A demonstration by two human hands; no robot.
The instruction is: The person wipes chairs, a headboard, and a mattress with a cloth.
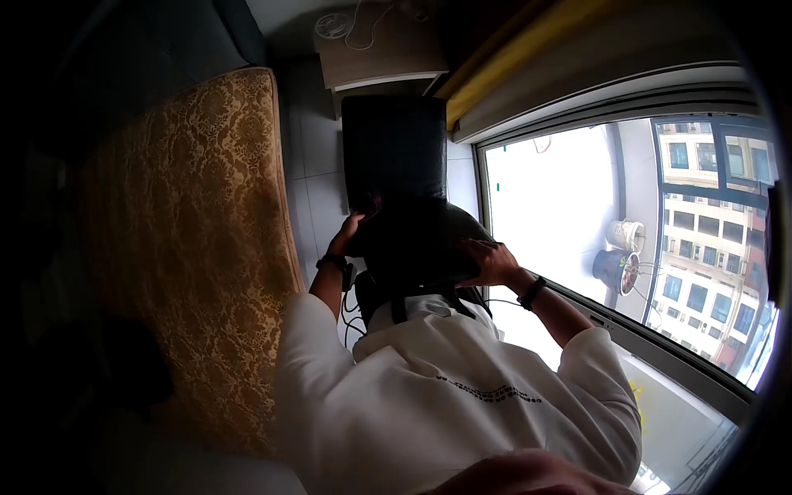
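In front of my body is a dark, black padded chair [396, 148], with a long flat upper section and a wider cushion-like section nearer me. My left hand [356, 224] grips the left edge of the nearer section, its fingers partly lost in shadow. On the opposite side, my right hand [490, 261] holds the right edge, with fingers laid over the black surface. Each wrist wears a dark band. The chair's underside and the hidden parts of both hands cannot be made out.
A gold-patterned mattress [198, 206] runs along the left. At the far end stands a small wooden table [379, 62] with a white cable. A window [553, 206] lies to the right, with buckets [619, 271] outside. Black cables [352, 318] hang near my left forearm.
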